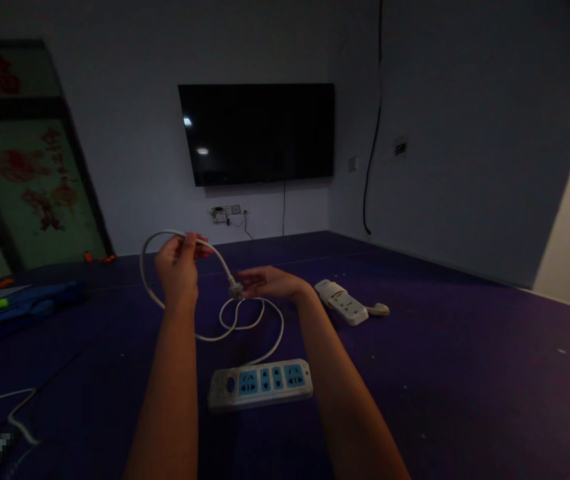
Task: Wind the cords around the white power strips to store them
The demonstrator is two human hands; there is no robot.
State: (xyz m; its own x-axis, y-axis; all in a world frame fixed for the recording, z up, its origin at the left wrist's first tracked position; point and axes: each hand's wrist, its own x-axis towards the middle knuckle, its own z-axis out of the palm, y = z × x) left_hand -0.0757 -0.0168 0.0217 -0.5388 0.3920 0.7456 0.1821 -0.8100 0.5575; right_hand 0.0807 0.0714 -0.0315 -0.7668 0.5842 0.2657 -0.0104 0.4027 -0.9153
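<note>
My left hand (181, 263) is closed round a white power cord (219, 257), pinching it between thumb and fingers above the purple surface. From that grip the cord loops out to the left and also runs right to its plug (235, 291), which hangs in the air. My right hand (272, 282) is at the plug with its fingers apart; whether the fingertips touch it I cannot tell. Below my hands lies a white power strip (262, 385) with blue sockets, and loose coils of its cord (281, 327) spread behind it.
Right of my right arm lies another white power strip (347, 305) with its cord wound round it. Blue cloth (29, 300) lies at the left, and a thin white cable (19, 420) at lower left. A television (259, 133) hangs above wall sockets (227, 212).
</note>
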